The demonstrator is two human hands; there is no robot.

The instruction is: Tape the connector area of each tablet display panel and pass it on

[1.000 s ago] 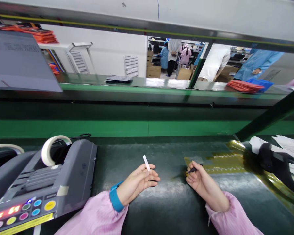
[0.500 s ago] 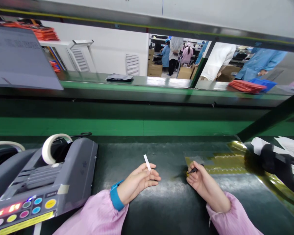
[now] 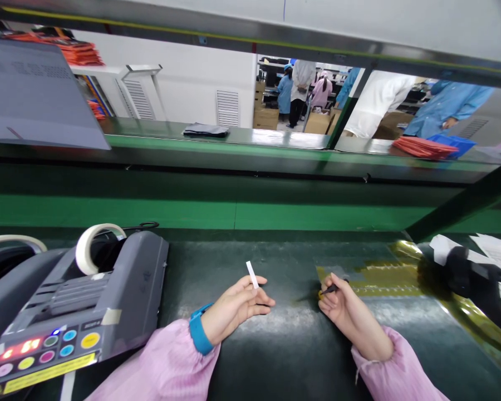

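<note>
My left hand (image 3: 236,306) rests on the dark bench (image 3: 284,345), its fingers pinched on a short white strip of tape (image 3: 251,274) that sticks up from them. My right hand (image 3: 344,312) lies about a hand's width to the right, fingers curled round a thin black tool (image 3: 331,288) whose tip points at yellow tape patches (image 3: 376,277) stuck on the bench. Both wrists are in pink sleeves, and the left one wears a blue band (image 3: 199,336).
A grey tape dispenser (image 3: 75,312) with a white roll (image 3: 92,245) and coloured buttons stands at the left. Black objects and white papers (image 3: 480,267) lie at the right. Beyond the bench runs a green conveyor (image 3: 234,214). Other people stand far back.
Neither hand has moved or let go; the view has only drifted slightly.
</note>
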